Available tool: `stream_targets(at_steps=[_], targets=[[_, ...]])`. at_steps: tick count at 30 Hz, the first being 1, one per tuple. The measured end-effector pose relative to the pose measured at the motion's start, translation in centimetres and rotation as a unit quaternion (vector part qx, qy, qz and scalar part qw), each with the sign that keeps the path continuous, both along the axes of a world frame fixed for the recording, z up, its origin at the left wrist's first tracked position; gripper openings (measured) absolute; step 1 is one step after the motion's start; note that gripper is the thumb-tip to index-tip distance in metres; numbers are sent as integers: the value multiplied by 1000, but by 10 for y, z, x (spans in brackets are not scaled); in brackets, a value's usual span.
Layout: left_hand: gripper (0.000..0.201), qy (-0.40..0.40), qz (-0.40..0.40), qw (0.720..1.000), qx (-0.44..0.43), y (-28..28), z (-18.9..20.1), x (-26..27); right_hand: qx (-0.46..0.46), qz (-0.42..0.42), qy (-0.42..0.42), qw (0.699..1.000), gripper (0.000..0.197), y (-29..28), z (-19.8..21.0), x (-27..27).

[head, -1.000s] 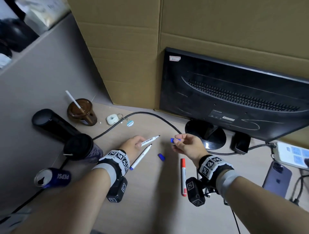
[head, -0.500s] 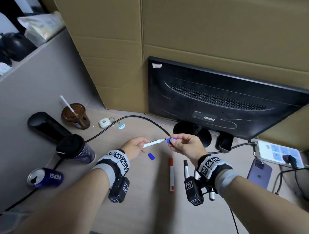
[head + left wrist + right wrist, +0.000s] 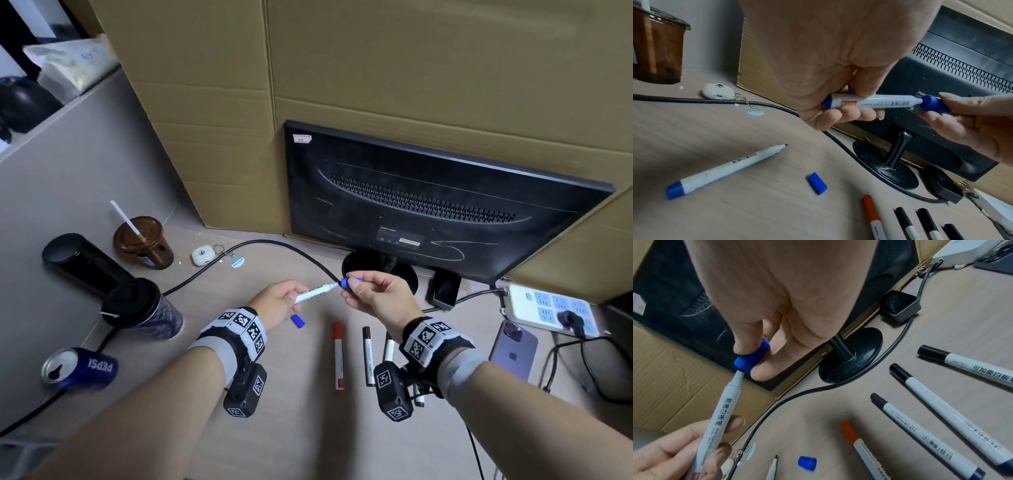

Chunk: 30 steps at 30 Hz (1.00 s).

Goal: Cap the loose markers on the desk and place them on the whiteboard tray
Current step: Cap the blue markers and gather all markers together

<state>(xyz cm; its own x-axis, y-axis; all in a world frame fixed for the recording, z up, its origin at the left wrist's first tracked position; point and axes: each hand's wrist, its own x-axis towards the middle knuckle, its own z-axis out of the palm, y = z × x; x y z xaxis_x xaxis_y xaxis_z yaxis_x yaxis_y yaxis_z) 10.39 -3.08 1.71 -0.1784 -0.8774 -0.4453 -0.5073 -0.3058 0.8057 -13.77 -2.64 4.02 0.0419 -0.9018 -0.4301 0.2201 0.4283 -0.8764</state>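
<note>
My left hand point(image 3: 291, 296) grips a white marker with a blue end point(image 3: 313, 293) point(image 3: 875, 101), held level above the desk. My right hand point(image 3: 356, 286) pinches a blue cap point(image 3: 347, 283) point(image 3: 752, 356) whose mouth sits over the marker's nib; the tapered neck still shows. On the desk lie a second uncapped blue marker point(image 3: 725, 170), a loose blue cap point(image 3: 297, 321) point(image 3: 817, 183), a capped red marker point(image 3: 338, 354) and capped black markers point(image 3: 367, 356) point(image 3: 920, 426). No whiteboard tray is in view.
A monitor point(image 3: 428, 212) on a round stand point(image 3: 885, 165) faces away against cardboard boxes point(image 3: 308, 102), with a black cable point(image 3: 274, 245) crossing the desk. Cups point(image 3: 144, 240), a Pepsi can point(image 3: 82, 368), a phone point(image 3: 512, 349) and a power strip point(image 3: 551, 308) flank the hands.
The two hands have come together: the marker's tip and the blue cap, apart a second ago, now meet. The second blue marker stays on the desk.
</note>
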Motion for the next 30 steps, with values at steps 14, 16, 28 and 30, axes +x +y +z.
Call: stream_targets(at_steps=[14,16,28,30], targets=[[39,-4,17,1000,-8,0,0,1,-23,-70,24,997,19,-1,-1,-7],[39,-3,20,1000,-7,0,1,3,-27,-45,26,998,25,0,-1,-6],[31,30,12,999,2,7,10,-1,24,-66,10,997,14,5,10,6],[29,41,9,999,4,8,13,-4,51,-79,-62,994,10,6,16,7]])
